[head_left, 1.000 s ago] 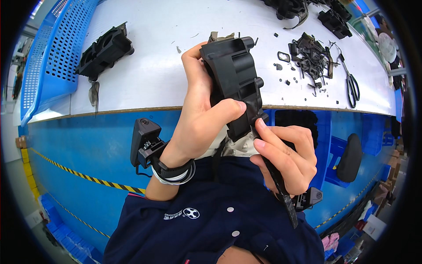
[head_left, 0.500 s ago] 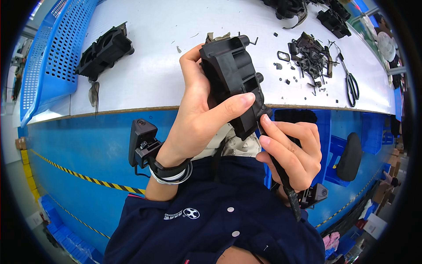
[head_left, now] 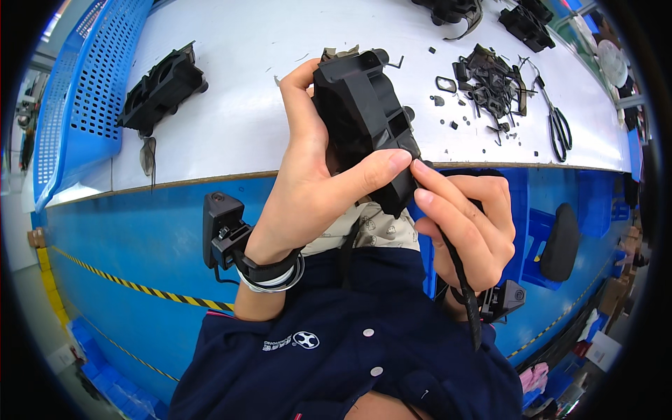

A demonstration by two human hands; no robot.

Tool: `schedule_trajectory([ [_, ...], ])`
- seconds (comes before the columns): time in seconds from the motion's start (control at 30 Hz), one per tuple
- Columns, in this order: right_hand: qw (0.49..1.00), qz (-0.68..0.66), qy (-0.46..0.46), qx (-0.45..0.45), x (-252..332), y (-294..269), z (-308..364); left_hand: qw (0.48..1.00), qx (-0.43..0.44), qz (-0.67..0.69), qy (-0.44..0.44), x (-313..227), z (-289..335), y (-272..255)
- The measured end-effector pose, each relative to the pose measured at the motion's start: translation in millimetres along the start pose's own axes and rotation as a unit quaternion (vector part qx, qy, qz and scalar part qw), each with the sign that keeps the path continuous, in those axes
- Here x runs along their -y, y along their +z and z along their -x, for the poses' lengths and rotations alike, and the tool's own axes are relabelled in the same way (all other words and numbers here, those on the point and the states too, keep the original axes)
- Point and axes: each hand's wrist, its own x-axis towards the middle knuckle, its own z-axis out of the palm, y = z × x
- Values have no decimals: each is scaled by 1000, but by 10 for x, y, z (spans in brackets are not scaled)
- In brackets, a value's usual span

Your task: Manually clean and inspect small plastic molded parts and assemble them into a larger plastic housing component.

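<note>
My left hand (head_left: 311, 185) is closed round a black moulded plastic housing (head_left: 355, 105), its thumb across the lower part and its fingers behind. The housing is held tilted above the table's front edge, and thin flash-like scraps stick out at its top. My right hand (head_left: 476, 227) pinches a slim tool with a black wrapped handle (head_left: 456, 269), whose handle end points down toward my shirt. The right fingertips are at the housing's lower right edge, close to my left thumb. The working tip of the tool is hidden there.
A blue perforated basket (head_left: 87, 105) stands at the table's left, beside another black housing (head_left: 164, 87). On the right lie a heap of black plastic scraps (head_left: 493, 87) and black-handled scissors (head_left: 560, 133). More black housings (head_left: 526, 28) sit at the back right.
My right hand has shifted slightly upward along the housing's edge with the tool. The housing has tipped a little in my left hand, and the whole view has moved slightly.
</note>
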Motion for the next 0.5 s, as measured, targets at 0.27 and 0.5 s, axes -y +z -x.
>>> schedule_trajectory([
  [0.27,992,28,52,-110,-267,45,-119,996,16,-84,23,33,-6,65],
  [0.5,949,150,189,-201,-796,-208,-108,1000,1,-16,-12,1,39,11],
])
